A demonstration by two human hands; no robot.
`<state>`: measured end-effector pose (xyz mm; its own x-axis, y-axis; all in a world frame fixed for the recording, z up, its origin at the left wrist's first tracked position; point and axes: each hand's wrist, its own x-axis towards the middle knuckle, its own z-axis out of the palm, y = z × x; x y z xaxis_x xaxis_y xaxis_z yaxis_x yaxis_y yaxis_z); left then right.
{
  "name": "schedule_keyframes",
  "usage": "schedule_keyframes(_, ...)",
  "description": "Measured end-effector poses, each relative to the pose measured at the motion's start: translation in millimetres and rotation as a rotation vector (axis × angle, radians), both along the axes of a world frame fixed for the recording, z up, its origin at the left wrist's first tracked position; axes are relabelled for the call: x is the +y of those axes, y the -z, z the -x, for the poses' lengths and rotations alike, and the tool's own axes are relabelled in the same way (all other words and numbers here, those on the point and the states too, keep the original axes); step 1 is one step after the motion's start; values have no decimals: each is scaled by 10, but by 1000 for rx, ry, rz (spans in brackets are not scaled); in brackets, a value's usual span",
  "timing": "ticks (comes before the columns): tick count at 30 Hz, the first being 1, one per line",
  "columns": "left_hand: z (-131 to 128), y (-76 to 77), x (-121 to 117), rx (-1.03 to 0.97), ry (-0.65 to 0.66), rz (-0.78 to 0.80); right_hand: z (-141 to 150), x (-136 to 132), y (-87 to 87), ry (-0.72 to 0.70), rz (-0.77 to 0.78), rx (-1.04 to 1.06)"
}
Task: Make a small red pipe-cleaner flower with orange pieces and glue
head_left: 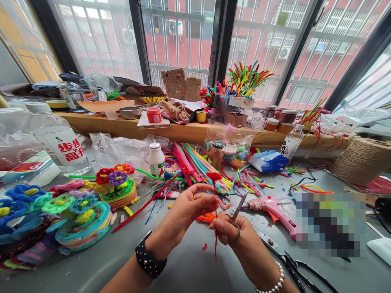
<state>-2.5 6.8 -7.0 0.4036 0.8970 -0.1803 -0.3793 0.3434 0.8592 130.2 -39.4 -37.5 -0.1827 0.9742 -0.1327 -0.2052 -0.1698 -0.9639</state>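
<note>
A red pipe cleaner (215, 249) stands upright in front of me, its top end coiled into a small red flower-like head (214, 176). My left hand (195, 205) pinches its stem just below the head. Lower down, my right hand (232, 230) has thumb and finger at the same stem. That right hand also holds small scissors (240, 207), blades pointing up and away, with a handle loop around its fingers. A tiny red scrap (204, 246) lies on the table beneath. Behind my hands lies an orange fuzzy piece (207, 217), partly hidden.
Pipe-cleaner flowers (82, 205) fill the left side. A pink glue gun (275, 209) and large black-handled scissors (290, 260) lie to the right. Bundled pipe cleaners (195, 162), a white bottle (156, 160) and a brown jar (216, 155) are behind. A twine spool (363, 160) stands far right.
</note>
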Motion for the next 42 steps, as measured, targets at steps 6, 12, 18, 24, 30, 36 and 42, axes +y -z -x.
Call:
schedule_keyframes(6,-30,-24,-52,106,54,-104,-19,16,18,-27,-17,-23)
schedule_keyframes(12,30,-58,-9,147,8,-115,-49,73,71,-50,-185,-197)
schedule_keyframes(18,35,-37,-16,150,68,-183,-65,47,15,-133,-426,-435)
schedule_keyframes(24,19,-29,-32,171,175,-184,-42,21,-26,-204,-512,-501)
schedule_keyframes(30,28,-22,-35,132,264,-167,-48,34,16,-189,-521,-531)
schedule_keyframes(36,48,-32,-27,198,305,-155,-50,32,58,-165,-551,-497)
schedule_keyframes(42,53,-23,-13,168,314,-143,-42,38,88,-147,-527,-500)
